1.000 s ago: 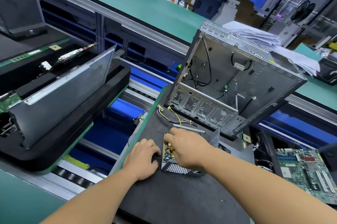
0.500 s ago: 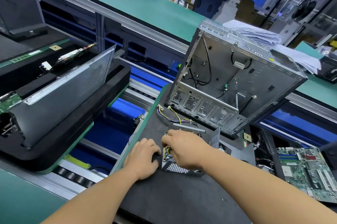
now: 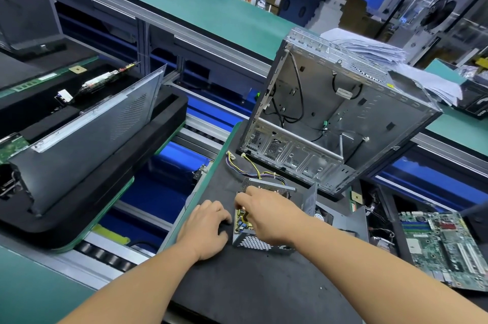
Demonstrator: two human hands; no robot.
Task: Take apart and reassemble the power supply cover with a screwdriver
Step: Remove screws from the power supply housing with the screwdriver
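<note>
Left hand (image 3: 204, 228) curled loosely on the black mat of the counter (image 3: 264, 284), bracing the power supply (image 3: 260, 228), gripping nothing. Right hand (image 3: 266, 214) reaching into the opened box, fingertips seemingly pinching something inside, grip unclear. Risk: snagged wires (image 3: 253, 168) or a slip dragging the perforated casing, cover standing loose alongside.

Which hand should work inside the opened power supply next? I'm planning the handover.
Probably the right hand: its fingers already reach into the open power supply. The left hand rests beside the housing, steadying it.
</note>
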